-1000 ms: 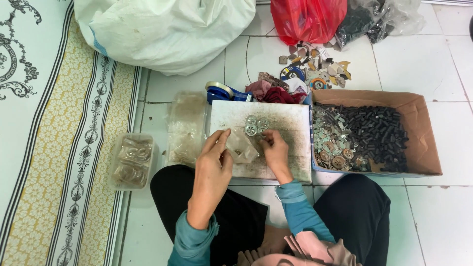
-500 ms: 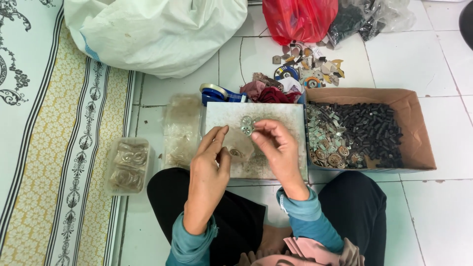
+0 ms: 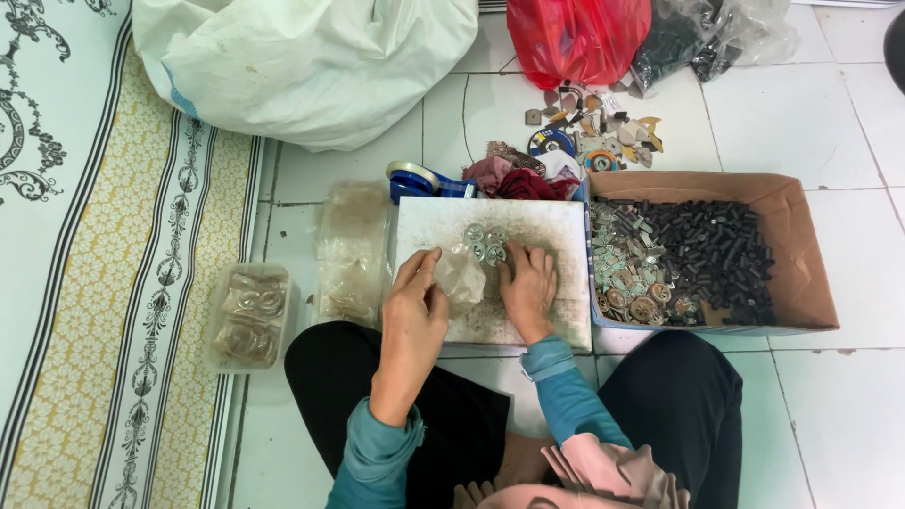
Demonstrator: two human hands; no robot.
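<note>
Left hand (image 3: 415, 306) pinches small clear bag (image 3: 462, 278) on white board (image 3: 556, 236); right hand (image 3: 530, 287) flat near metal discs (image 3: 485, 242) by board's far edge.

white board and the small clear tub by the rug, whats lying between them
In the head view, a flat stack of clear plastic bags lies on the tile between the white board and the clear tub.

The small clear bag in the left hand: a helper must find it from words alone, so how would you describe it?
Start at the white board on the tiled floor before the seated person. At its near left part the left hand pinches a small clear bag. Unlike the filled bags by the patterned mat, it looks nearly empty.
</note>
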